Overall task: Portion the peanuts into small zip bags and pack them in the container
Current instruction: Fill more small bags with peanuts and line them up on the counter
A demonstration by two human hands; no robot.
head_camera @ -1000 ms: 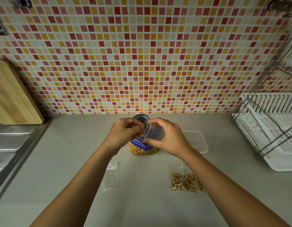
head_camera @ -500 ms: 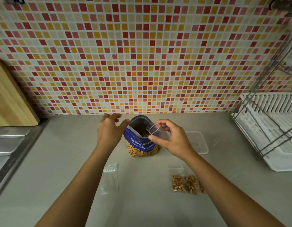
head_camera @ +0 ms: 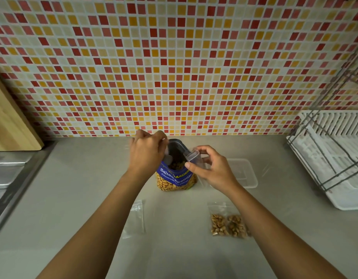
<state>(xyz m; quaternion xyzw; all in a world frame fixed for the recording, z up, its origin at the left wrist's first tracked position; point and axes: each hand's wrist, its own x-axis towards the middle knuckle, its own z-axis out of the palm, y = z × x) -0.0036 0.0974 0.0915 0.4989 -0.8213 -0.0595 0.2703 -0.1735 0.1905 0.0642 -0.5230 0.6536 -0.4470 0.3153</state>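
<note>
A blue bag of salted peanuts [head_camera: 175,178] stands upright on the grey counter, its top open and peanuts visible inside. My left hand [head_camera: 147,152] is at the left rim of the bag's mouth, fingers curled over it. My right hand [head_camera: 210,168] holds a small clear zip bag [head_camera: 194,158] with its mouth open, right beside the peanut bag's opening. An empty zip bag [head_camera: 135,219] lies flat in front, at left. A filled zip bag of peanuts [head_camera: 227,225] lies at front right. The clear plastic container [head_camera: 247,174] sits empty behind my right hand.
A white dish rack with a wire frame [head_camera: 335,158] stands at the right. A steel sink edge [head_camera: 11,178] and a wooden cutting board [head_camera: 9,125] are at the left. The mosaic tile wall [head_camera: 174,67] rises behind the counter.
My left hand let go of the small zip bag and moved to the rim of the peanut bag. The right hand kept the zip bag and shifted slightly right.
</note>
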